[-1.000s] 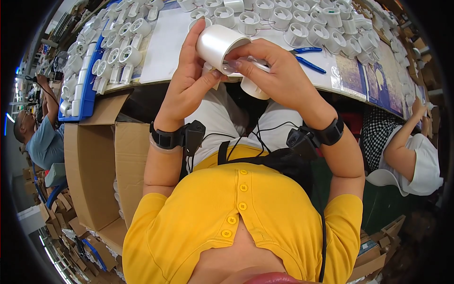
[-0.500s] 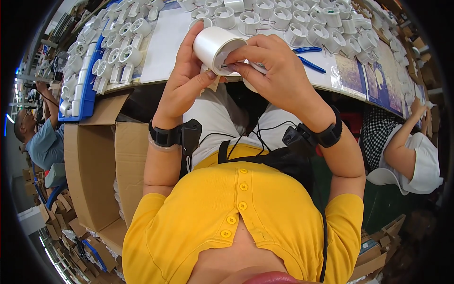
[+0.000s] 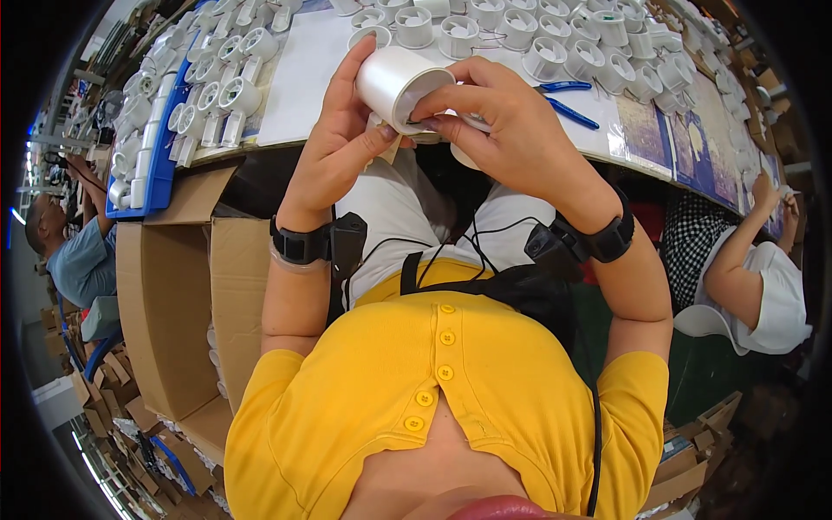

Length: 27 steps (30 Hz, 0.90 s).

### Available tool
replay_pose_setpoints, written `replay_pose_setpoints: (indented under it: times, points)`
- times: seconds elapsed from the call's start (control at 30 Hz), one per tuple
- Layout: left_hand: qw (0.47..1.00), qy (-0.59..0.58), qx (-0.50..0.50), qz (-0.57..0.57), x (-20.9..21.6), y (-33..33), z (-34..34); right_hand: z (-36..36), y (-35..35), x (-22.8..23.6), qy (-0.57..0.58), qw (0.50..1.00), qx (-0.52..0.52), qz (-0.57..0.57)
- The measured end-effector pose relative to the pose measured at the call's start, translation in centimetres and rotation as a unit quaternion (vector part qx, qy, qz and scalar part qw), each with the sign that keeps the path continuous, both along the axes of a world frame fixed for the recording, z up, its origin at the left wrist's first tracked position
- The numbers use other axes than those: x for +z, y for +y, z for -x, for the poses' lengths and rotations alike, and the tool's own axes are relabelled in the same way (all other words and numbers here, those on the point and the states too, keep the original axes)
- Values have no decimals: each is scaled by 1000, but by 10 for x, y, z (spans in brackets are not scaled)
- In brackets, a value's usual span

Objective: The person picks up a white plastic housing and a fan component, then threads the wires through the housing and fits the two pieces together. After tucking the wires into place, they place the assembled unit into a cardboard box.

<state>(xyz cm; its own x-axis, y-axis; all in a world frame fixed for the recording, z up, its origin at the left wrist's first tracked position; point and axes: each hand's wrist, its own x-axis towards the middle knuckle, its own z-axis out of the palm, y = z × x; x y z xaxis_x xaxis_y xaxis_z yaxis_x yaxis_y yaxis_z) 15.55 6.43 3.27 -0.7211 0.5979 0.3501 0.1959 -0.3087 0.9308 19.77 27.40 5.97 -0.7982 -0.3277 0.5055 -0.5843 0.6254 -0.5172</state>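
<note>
A worktable (image 3: 637, 172) carries a white sheet (image 3: 303, 87), with blue-handled pliers (image 3: 572, 111) lying toward its right. Rows of white round housings (image 3: 458, 36) crowd the far side, and white ringed parts with stems (image 3: 236, 95) cluster at left, beside a blue tray (image 3: 160, 186) that seems to rest at the table's end.

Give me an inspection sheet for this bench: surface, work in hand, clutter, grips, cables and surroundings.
Surface: table with a white covering, printed sheets toward the right.
Work in hand: white cylinder, tilted, open end facing the right hand; a second white part shows below that hand, partly hidden.
Clutter: white fan housings crowd the far side; blue-handled pliers lie nearby.
Grips: left hand around the cylinder; right fingers at its opening, anything pinched there unclear.
Cables: black cables over the lap and shirt.
Surroundings: blue tray and open cardboard box on the left; one co-worker on each side.
</note>
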Motion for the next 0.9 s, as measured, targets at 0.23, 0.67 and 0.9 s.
replay_pose_setpoints:
  times: [0.23,0.67,0.9]
  points:
    - [1000,6,17,-8,-3,2,1,1,-6,1,-16,1000,-19,-4]
    - [999,-13,31,-26,-4,4,0,6,-8,-5,-6,1000,-13,-2]
    - [997,-56,42,-27,2,2,-1,6,-9,-6,98,994,-17,-42]
